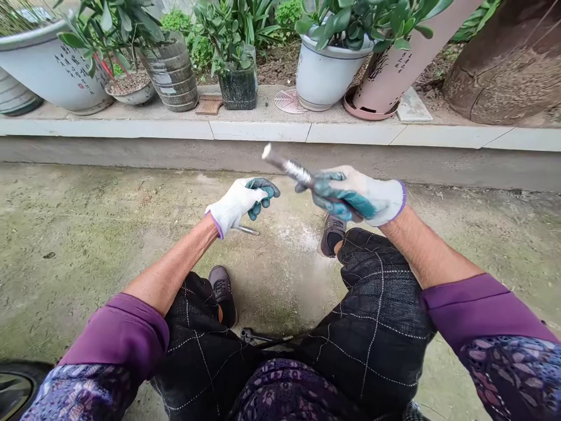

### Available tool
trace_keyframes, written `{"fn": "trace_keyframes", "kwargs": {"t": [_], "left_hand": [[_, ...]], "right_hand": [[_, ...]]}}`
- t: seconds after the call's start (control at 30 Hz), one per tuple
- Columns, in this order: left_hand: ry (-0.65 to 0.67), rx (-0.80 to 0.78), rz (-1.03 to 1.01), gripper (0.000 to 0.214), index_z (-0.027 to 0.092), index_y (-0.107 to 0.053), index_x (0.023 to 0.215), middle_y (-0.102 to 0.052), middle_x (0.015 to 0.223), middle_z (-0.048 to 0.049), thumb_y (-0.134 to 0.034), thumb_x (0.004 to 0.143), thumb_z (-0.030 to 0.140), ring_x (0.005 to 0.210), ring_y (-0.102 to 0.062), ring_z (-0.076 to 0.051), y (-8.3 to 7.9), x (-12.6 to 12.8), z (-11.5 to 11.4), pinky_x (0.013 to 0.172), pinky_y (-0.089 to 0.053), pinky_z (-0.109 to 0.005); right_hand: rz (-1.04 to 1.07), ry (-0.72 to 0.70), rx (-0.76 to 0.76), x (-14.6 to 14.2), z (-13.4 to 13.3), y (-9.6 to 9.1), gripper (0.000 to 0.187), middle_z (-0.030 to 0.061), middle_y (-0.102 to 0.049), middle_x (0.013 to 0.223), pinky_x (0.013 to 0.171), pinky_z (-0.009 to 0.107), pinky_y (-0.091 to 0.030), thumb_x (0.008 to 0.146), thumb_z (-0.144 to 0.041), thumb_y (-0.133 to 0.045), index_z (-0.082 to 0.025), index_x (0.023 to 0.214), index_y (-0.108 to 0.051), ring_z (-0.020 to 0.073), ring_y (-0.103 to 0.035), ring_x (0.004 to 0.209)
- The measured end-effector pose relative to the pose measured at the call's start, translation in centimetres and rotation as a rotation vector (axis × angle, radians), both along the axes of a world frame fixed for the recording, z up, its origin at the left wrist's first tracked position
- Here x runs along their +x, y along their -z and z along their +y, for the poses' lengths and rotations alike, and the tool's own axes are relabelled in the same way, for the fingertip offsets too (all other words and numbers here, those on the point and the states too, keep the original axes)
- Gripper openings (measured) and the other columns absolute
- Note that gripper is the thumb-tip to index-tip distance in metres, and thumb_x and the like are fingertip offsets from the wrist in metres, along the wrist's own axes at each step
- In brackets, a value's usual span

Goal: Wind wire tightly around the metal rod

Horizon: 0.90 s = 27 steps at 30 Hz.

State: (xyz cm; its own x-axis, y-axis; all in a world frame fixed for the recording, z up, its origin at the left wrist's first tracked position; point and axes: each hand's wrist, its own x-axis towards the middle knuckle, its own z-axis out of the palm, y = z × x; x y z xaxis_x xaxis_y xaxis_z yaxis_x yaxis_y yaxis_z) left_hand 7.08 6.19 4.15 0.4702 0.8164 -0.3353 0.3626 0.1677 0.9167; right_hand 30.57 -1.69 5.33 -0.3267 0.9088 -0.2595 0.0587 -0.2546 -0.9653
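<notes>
My right hand [350, 193], in a white glove with teal coating, is closed around a short brown rod with a shiny silver section [298, 172]. The rod is blurred; its pale end points up and left, towards my other hand. Gloved the same way, my left hand [245, 202] has its fingers curled in. Whatever may be inside them is hidden. Just below that hand shows a thin silvery rod [249, 231]; I cannot tell whether it touches the glove. White powder [302, 238] is scattered on the concrete between my feet.
Ahead runs a low tiled ledge [258, 131] with several potted plants, among them a white pot [326, 76] and a tall pink pot [385, 70]. A dark metal tool [254, 335] shows between my legs. Part of a black wheel [20, 386] is at lower left.
</notes>
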Motion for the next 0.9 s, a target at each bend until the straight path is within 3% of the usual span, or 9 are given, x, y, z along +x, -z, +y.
{"fn": "trace_keyframes", "kwargs": {"t": [0.13,0.23,0.3,0.37,0.43,0.53,0.63,0.77,0.9], "left_hand": [[0.043,0.097,0.018,0.015,0.013,-0.075,0.082,-0.061,0.060,0.0042,-0.062,0.079,0.005,0.045,-0.047,-0.005,0.0,-0.8,0.1,0.041,-0.036,-0.018],[0.102,0.141,0.102,0.017,0.014,-0.077,0.084,-0.056,0.056,0.0056,-0.063,0.077,0.010,0.045,-0.046,-0.006,0.3,-0.8,-0.4,0.040,-0.035,-0.018],[0.113,0.165,0.168,0.016,0.014,-0.077,0.084,-0.055,0.055,0.0059,-0.064,0.076,0.010,0.043,-0.044,-0.006,0.6,-0.6,-0.7,0.039,-0.033,-0.018],[0.102,0.170,0.193,0.013,0.014,-0.076,0.081,-0.055,0.054,0.0059,-0.065,0.077,0.010,0.041,-0.043,-0.005,0.7,-0.6,-0.8,0.038,-0.032,-0.019],[0.079,0.135,0.162,0.009,0.015,-0.073,0.081,-0.056,0.054,0.0055,-0.065,0.080,0.011,0.039,-0.043,-0.005,0.6,-0.6,-0.8,0.037,-0.033,-0.019],[0.065,0.052,0.070,0.008,0.014,-0.072,0.086,-0.059,0.055,0.0041,-0.065,0.086,0.011,0.037,-0.043,-0.006,0.2,-0.5,-0.7,0.036,-0.034,-0.020],[0.074,-0.004,-0.003,0.013,0.013,-0.071,0.087,-0.059,0.054,0.0041,-0.060,0.091,0.008,0.034,-0.043,-0.006,-0.2,-0.3,-0.6,0.034,-0.034,-0.020],[0.059,-0.045,-0.071,0.016,0.013,-0.070,0.089,-0.057,0.053,0.0052,-0.057,0.093,0.006,0.033,-0.043,-0.005,-0.5,0.1,-0.4,0.035,-0.034,-0.019],[0.048,-0.020,-0.053,0.005,0.013,-0.071,0.089,-0.059,0.054,0.0049,-0.068,0.093,0.011,0.035,-0.042,-0.002,-0.3,0.2,-0.4,0.038,-0.033,-0.017]], "right_hand": [[-0.195,-0.349,-0.116,-0.4,-0.5,1.2,0.047,-0.0043,-0.053,0.060,0.037,0.022,-0.032,0.077,-0.046,-0.077,-0.011,0.108,-0.072,0.0079,-0.041,0.042],[-0.541,-0.465,0.004,-1.1,0.0,2.9,0.032,-0.0014,-0.058,0.066,0.048,0.023,-0.036,0.083,-0.041,-0.071,-0.014,0.098,-0.075,0.0103,-0.048,0.054],[-0.822,-0.428,0.129,-1.2,0.6,3.9,0.023,0.0009,-0.062,0.069,0.054,0.024,-0.036,0.086,-0.033,-0.065,-0.014,0.093,-0.076,0.0121,-0.051,0.060],[-1.044,-0.297,0.212,-0.9,1.4,4.5,0.024,0.0026,-0.068,0.074,0.058,0.026,-0.037,0.087,-0.031,-0.062,-0.016,0.097,-0.078,0.0142,-0.054,0.063],[-1.098,-0.127,0.274,-0.4,2.1,4.5,0.027,0.0030,-0.071,0.079,0.060,0.027,-0.038,0.087,-0.033,-0.063,-0.019,0.105,-0.079,0.0155,-0.057,0.066],[-0.901,0.121,0.275,-0.2,2.2,3.5,0.030,0.0016,-0.066,0.073,0.056,0.026,-0.039,0.088,-0.034,-0.066,-0.017,0.110,-0.078,0.0135,-0.053,0.061],[-0.535,0.268,0.086,-0.8,1.6,1.9,0.033,-0.0026,-0.052,0.060,0.042,0.023,-0.032,0.089,-0.037,-0.068,-0.014,0.111,-0.075,0.0092,-0.040,0.046],[-0.120,0.239,-0.025,-1.4,0.6,0.7,0.041,-0.0052,-0.049,0.060,0.034,0.019,-0.034,0.084,-0.037,-0.077,-0.011,0.115,-0.072,0.0061,-0.039,0.042],[0.055,0.098,-0.036,-1.1,0.0,0.8,0.052,-0.0069,-0.049,0.056,0.031,0.017,-0.032,0.079,-0.042,-0.085,-0.008,0.115,-0.071,0.0045,-0.037,0.040]]}}
